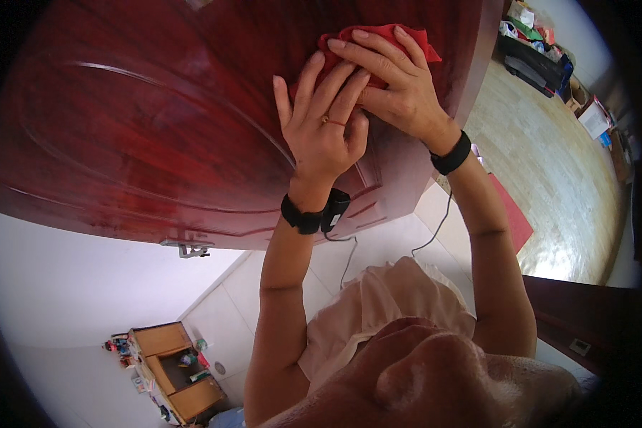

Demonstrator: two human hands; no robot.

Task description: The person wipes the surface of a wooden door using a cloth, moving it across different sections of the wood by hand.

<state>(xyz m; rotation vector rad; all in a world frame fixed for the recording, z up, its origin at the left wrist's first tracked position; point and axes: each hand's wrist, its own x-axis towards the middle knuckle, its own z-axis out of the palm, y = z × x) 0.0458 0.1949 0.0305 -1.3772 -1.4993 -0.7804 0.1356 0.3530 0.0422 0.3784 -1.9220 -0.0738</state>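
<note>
A red cloth is pressed against the glossy dark red door panel, high up in front of me. My right hand lies over the cloth, its fingers stretched across it and holding it to the panel. Just left of it is my left hand, fingers spread and fairly flat, with the fingertips at the cloth's near edge and on the door. A thin ring circles one finger of the left hand. Black bands with cables sit on both wrists. Part of the cloth is hidden beneath the hands.
A metal door handle juts from the door at left. Past the door's right edge lies a pale floor with a red mat, a black case and piled boxes and bags. A wooden cabinet with small items stands lower left.
</note>
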